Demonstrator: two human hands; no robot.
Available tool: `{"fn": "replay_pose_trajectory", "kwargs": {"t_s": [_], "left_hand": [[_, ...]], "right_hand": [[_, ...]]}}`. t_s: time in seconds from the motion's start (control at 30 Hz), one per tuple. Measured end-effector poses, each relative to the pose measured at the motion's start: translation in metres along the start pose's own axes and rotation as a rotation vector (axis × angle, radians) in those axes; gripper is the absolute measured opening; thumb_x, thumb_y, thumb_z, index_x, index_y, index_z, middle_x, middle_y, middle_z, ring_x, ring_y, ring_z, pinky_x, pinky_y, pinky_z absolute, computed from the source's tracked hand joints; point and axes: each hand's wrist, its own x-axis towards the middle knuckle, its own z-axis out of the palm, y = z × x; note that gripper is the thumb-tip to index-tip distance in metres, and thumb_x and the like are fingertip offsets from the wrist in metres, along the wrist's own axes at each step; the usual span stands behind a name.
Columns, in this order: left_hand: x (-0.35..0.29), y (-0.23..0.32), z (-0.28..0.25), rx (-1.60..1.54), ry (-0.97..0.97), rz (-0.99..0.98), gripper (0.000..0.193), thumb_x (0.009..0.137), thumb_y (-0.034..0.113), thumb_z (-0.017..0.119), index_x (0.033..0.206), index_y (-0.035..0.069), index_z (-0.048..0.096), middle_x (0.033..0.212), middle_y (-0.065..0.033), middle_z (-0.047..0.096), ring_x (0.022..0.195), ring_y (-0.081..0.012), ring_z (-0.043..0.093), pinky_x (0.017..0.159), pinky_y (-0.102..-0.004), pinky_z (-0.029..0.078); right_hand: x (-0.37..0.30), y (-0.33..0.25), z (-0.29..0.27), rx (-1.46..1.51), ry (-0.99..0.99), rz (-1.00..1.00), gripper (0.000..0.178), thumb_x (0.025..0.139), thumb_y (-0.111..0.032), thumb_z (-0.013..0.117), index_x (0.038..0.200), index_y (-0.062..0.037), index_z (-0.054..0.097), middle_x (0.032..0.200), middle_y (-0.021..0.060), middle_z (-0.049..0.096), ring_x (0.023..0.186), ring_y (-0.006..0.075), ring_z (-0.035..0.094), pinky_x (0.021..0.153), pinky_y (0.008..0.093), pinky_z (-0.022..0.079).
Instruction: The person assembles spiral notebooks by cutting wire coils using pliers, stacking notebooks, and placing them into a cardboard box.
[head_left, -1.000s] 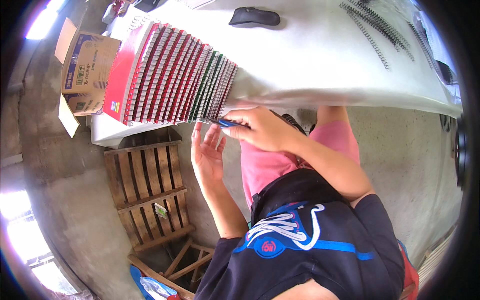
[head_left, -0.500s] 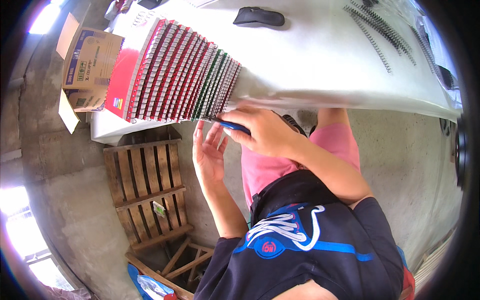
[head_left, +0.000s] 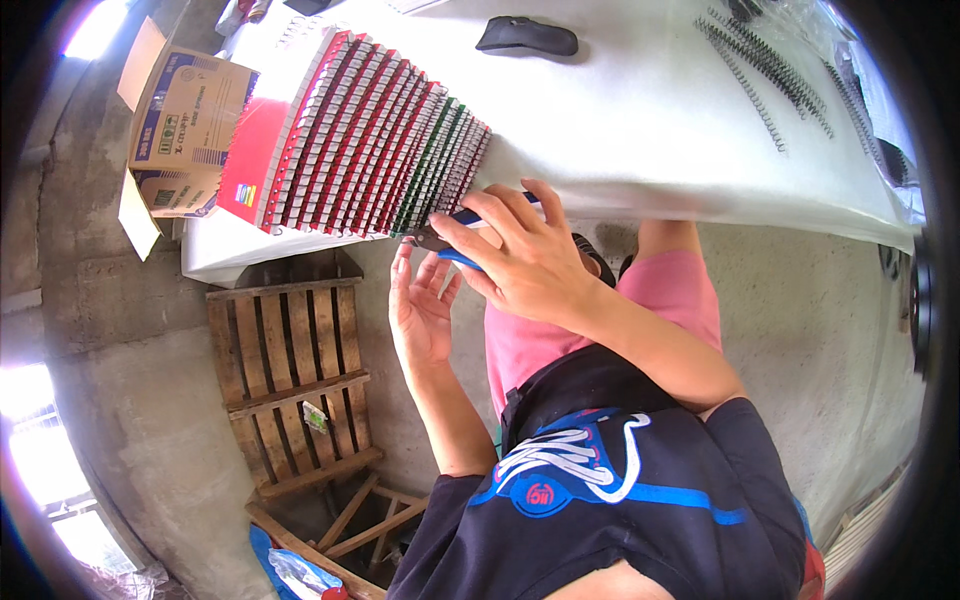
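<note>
A slanting stack of spiral-bound notebooks (head_left: 350, 140) with red, dark red and green edges lies on the table's left part, its coil ends along the near edge. At that edge's right end, my right hand (head_left: 535, 260) holds pliers (head_left: 458, 258) with blue handles. The handles are spread apart, and the dark jaws point left at the coil ends. Just below the jaws is my left hand (head_left: 422, 310), palm turned up and fingers stretched. Its fingertips are at the coil ends by the plier tip; whether they pinch a wire is too small to tell.
An open cardboard box (head_left: 190, 130) stands left of the notebooks. On the white table (head_left: 620, 130) lie a black case (head_left: 527, 37) and several loose black spiral coils (head_left: 765, 65) at far right. A wooden pallet (head_left: 295, 380) leans below the table's left end.
The plier handles have spread apart and my right fingers have opened out along them. My left hand has stayed nearly in place. The view has shifted slightly.
</note>
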Motion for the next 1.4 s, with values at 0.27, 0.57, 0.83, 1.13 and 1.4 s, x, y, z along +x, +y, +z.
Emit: {"fn": "replay_pose_trajectory", "kwargs": {"t_s": [0.27,0.57,0.83,1.13,1.4], "left_hand": [[-0.002,-0.001,0.004,0.054,0.039,0.020,0.044,0.093,0.041,0.047,0.129,0.015,0.042,0.116,-0.0111,0.059,0.105,-0.0210,0.059,0.087,-0.0404,0.048],[0.000,-0.002,-0.001,0.047,-0.017,0.031,0.050,0.094,0.041,0.047,0.134,0.013,0.038,0.117,-0.0126,0.059,0.107,-0.0209,0.058,0.089,-0.0405,0.046],[0.002,-0.001,0.001,0.070,0.013,0.021,0.052,0.094,0.041,0.045,0.135,0.009,0.036,0.120,-0.0166,0.056,0.111,-0.0269,0.057,0.092,-0.0435,0.046],[0.001,-0.001,0.001,0.020,0.006,0.009,0.046,0.094,0.039,0.047,0.130,0.011,0.042,0.118,-0.0146,0.058,0.108,-0.0229,0.059,0.088,-0.0427,0.047],[-0.002,0.003,0.004,0.009,0.022,0.008,0.046,0.094,0.036,0.048,0.131,0.010,0.041,0.118,-0.0146,0.058,0.103,-0.0223,0.060,0.084,-0.0391,0.049]], "right_hand": [[0.000,0.007,0.006,-0.104,-0.019,-0.102,0.046,0.074,-0.030,0.067,0.119,-0.0235,0.058,0.108,0.0024,0.051,0.102,0.0211,0.050,0.080,0.0431,0.038],[0.002,0.001,0.004,0.414,-0.138,0.142,0.039,0.083,-0.020,0.065,0.121,-0.0155,0.059,0.099,0.0057,0.058,0.081,0.0216,0.056,0.070,0.0338,0.046],[0.014,0.011,-0.003,1.096,-0.464,0.544,0.034,0.089,-0.019,0.060,0.118,-0.0024,0.058,0.100,0.0071,0.063,0.081,0.0145,0.058,0.071,0.0278,0.046],[0.006,-0.003,-0.001,0.027,-0.005,0.002,0.045,0.081,-0.030,0.065,0.125,-0.0256,0.055,0.111,0.0048,0.051,0.099,0.0221,0.051,0.088,0.0471,0.034],[0.015,0.004,0.000,0.632,-0.164,0.159,0.034,0.083,-0.020,0.064,0.116,-0.0125,0.062,0.089,0.0081,0.058,0.085,0.0246,0.061,0.069,0.0344,0.046]]}}
